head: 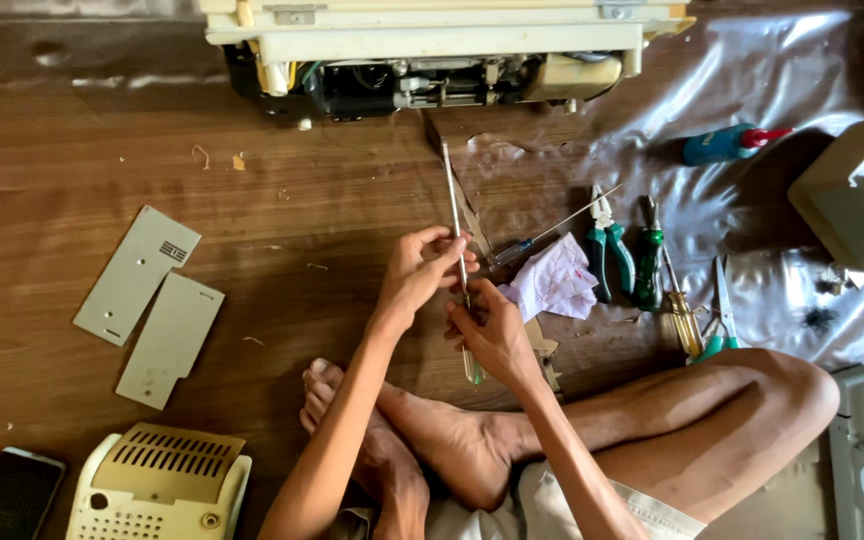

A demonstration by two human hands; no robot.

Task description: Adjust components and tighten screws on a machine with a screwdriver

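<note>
The person sits cross-legged on a brown wood-grain floor (72, 160), both hands raised over the feet and working on 1 long screwdriver (456, 240) with a thin metal shaft and a clear handle. The left hand (422, 275) has its fingers curled around the shaft, pinching it near the middle, while the right hand (492, 335) is closed on the lower part just above the handle, which pokes out below the palm; what the fingertips do on the shaft is too small to tell, perhaps wiping or fitting something. The cream machine (432, 50) at the top lies opened, its inner parts exposed, and 2 grey cover plates (152, 300) lie apart from it on the left, with a vented cream housing (157, 480) and a dark phone (14, 492) at the lower left, so the stripping-down looks well along and nothing is back in place yet. To the right, on a crinkled clear plastic sheet (752, 80), lie green-handled pliers (607, 250), 2 more screwdrivers (657, 270), small scissors (722, 315), a crumpled white cloth (557, 280) and a blue bottle with a red tip (732, 143).
</note>
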